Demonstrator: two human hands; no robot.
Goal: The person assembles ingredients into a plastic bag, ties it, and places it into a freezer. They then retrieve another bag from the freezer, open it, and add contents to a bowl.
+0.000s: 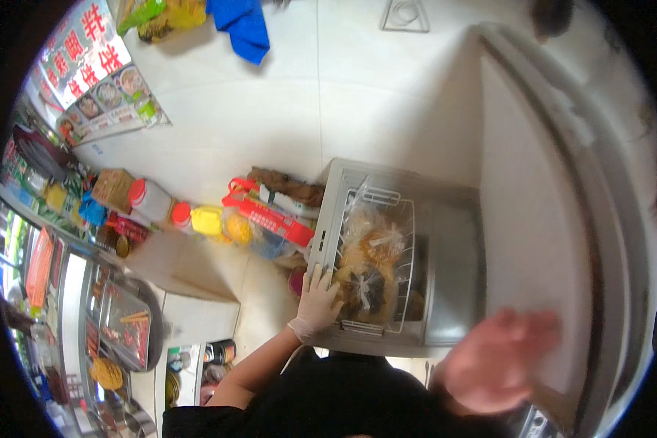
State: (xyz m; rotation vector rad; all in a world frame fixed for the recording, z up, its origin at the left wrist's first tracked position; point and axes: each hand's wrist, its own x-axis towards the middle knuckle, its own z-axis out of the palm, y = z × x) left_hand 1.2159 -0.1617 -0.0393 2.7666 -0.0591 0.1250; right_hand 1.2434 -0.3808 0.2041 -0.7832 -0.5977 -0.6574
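In a translucent glove, my left hand point(318, 298) lies with fingers spread on the near left rim of a chest freezer point(320, 241). Inside the freezer hangs a white wire basket point(410, 263). Knotted clear plastic bags fill it, among them a bag with dark contents point(364, 290) and a bag with orange-brown contents point(382, 241). My right hand point(498, 358) is badly blurred, on the right in front of the raised freezer lid point(531, 180). Whether it touches the lid, or how its fingers are set, is not clear.
Left of the freezer lie a red box point(274, 219), a yellow container point(207, 220) and a jar with a red lid point(150, 200). Farther left, a counter holds a metal tray point(126, 323) with food and tongs. A blue cloth point(241, 27) hangs by the wall.
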